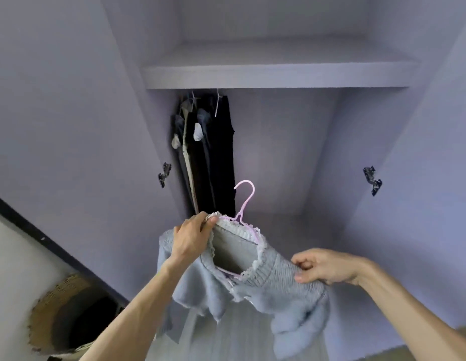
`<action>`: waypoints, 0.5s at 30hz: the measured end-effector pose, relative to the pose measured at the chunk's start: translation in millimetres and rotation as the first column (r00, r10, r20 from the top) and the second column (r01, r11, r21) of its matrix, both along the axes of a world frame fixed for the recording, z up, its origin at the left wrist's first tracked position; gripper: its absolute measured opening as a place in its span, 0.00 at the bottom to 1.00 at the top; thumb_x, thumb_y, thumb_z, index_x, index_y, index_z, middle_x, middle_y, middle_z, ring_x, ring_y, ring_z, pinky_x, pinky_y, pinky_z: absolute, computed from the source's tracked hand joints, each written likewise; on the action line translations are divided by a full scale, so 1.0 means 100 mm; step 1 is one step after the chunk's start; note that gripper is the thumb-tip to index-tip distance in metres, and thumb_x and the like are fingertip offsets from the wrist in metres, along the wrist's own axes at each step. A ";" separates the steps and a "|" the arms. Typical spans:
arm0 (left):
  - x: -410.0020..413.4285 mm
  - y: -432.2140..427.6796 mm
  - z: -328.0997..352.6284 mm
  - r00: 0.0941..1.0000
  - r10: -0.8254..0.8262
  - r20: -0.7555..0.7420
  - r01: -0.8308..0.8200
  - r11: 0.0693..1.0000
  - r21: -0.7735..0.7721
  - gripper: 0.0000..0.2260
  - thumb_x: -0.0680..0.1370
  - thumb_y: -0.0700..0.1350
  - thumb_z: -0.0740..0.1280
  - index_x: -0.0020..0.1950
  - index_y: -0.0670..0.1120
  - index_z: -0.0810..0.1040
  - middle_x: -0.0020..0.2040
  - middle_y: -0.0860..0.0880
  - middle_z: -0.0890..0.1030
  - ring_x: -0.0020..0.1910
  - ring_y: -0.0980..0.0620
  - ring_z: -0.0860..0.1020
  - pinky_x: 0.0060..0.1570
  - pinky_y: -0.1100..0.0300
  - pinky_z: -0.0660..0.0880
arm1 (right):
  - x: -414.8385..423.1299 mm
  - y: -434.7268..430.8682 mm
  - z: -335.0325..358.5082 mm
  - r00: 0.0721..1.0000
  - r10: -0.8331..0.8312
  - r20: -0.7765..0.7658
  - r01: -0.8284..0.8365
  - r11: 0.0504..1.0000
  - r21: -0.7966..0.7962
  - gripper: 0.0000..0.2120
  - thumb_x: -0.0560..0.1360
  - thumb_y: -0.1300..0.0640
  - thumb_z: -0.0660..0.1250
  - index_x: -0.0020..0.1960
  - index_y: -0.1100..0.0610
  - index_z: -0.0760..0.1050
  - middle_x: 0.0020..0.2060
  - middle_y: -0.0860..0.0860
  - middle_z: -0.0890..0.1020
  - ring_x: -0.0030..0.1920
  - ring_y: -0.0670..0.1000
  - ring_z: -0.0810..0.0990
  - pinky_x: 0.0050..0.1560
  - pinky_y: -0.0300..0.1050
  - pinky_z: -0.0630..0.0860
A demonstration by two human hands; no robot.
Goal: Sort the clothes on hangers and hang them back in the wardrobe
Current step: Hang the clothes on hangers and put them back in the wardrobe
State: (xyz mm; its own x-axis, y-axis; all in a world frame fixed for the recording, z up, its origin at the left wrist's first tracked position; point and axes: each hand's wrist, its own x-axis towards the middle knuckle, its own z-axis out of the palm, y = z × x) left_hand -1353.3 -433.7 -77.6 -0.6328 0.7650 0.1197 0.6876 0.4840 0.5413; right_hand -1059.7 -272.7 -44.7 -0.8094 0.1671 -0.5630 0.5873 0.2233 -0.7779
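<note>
Nearest, below and to the left of the left hand point(191, 239), a round woven basket point(48, 317) shows its dark opening. Both bare forearms reach up from the bottom edge.

The left hand pinches the lace-trimmed neckline point(235, 226) of a grey knitted sweater point(274, 278), thumb and fingers closed on the trim at the neck's upper left edge. The right hand point(328, 267) grips the sweater's shoulder, its fingers curled into the ribbed knit. The sweater hangs between the 2 hands in front of the open wardrobe point(291, 152), its fluffy lower edge drooping below both wrists. Beneath it a paler, softly blurred fabric point(226, 337) falls to the bottom edge; what it belongs to cannot be told.

A pink hanger point(246, 200) sits inside the neckline. Its hook rises just above and to the right of the left hand, free of any rail.

Farther in, above the left hand, dark clothes point(213, 155) hang close together at the left side of the wardrobe, with 2 pale hanger hooks point(217, 104) at their top. 1 dark hinge point(164, 174) sits on the wall to the left of these clothes, and another hinge point(372, 180) is fixed well above the right hand.

Farthest, a lilac shelf point(276, 75) spans the wardrobe above the hanging clothes.
</note>
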 end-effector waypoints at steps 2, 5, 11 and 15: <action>-0.04 0.16 0.03 0.999 -0.043 -0.009 0.043 0.998 -0.042 0.18 0.83 0.63 0.51 0.38 0.54 0.64 0.38 0.55 0.74 0.44 0.49 0.75 0.56 0.46 0.69 | 0.01 -0.05 0.03 0.997 -0.077 -0.003 0.076 0.987 -0.142 0.13 0.79 0.56 0.69 0.58 0.63 0.75 0.45 0.54 0.79 0.32 0.46 0.70 0.25 0.34 0.59; -0.11 0.35 0.10 0.994 -0.102 0.033 0.105 0.988 -0.114 0.11 0.83 0.62 0.51 0.51 0.60 0.68 0.49 0.56 0.77 0.54 0.48 0.76 0.62 0.45 0.68 | -0.04 -0.08 0.07 0.987 -0.161 0.000 0.154 0.943 -0.296 0.20 0.76 0.55 0.71 0.63 0.65 0.72 0.39 0.49 0.75 0.23 0.40 0.60 0.19 0.30 0.55; -0.37 0.54 0.19 0.989 -0.143 0.048 0.150 0.964 -0.218 0.24 0.81 0.57 0.60 0.75 0.60 0.57 0.64 0.48 0.74 0.62 0.45 0.74 0.66 0.44 0.65 | -0.36 -0.10 -0.07 0.926 -0.372 0.061 0.360 0.825 -0.435 0.13 0.79 0.61 0.67 0.62 0.62 0.74 0.38 0.49 0.74 0.23 0.40 0.58 0.18 0.31 0.54; -0.79 0.60 0.27 0.976 -0.114 -0.183 0.066 0.966 -0.251 0.26 0.81 0.54 0.62 0.77 0.59 0.56 0.66 0.47 0.73 0.67 0.45 0.70 0.71 0.41 0.60 | -0.65 0.14 -0.24 0.824 -0.564 0.047 0.515 0.714 -0.474 0.15 0.78 0.63 0.68 0.64 0.64 0.75 0.40 0.50 0.74 0.22 0.41 0.58 0.19 0.31 0.53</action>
State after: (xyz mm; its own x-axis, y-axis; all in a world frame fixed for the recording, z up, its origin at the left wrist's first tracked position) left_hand -1432.1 -374.1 -50.2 -0.5426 0.8391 0.0378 0.8146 0.5147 0.2676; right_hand -1124.6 -258.6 -68.7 -0.7129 0.3422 -0.6121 0.4170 -0.4948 -0.7624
